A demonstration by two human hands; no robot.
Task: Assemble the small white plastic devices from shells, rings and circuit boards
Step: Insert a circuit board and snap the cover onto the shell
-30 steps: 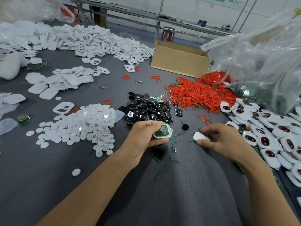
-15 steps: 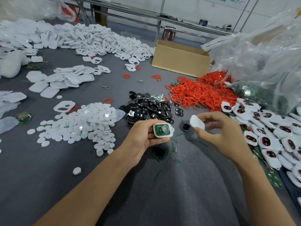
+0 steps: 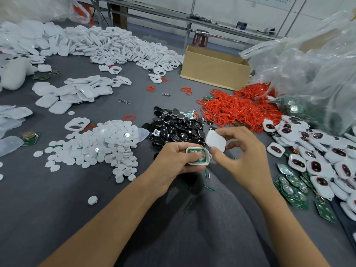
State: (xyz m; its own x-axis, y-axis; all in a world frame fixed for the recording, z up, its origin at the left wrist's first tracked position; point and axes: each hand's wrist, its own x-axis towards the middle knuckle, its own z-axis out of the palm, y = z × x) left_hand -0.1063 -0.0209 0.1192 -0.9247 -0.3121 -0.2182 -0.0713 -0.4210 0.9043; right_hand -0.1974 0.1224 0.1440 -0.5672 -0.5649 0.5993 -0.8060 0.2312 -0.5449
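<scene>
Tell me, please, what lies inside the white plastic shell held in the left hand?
A green circuit board fills the white plastic shell. The thumb of the left hand covers part of it; anything beneath is hidden.

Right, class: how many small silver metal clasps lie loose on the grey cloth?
2. One small silver metal clasp lies just right of the flat white shells; the other clasp sits farther right, between loose red rings. Others may hide in the piles.

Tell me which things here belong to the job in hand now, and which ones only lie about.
In the job: left hand holds the open shell with a green board inside; right hand pinches the white cover; red rings in a pile.
Lying about: cardboard box, plastic bag, metal clips, stool.
</scene>
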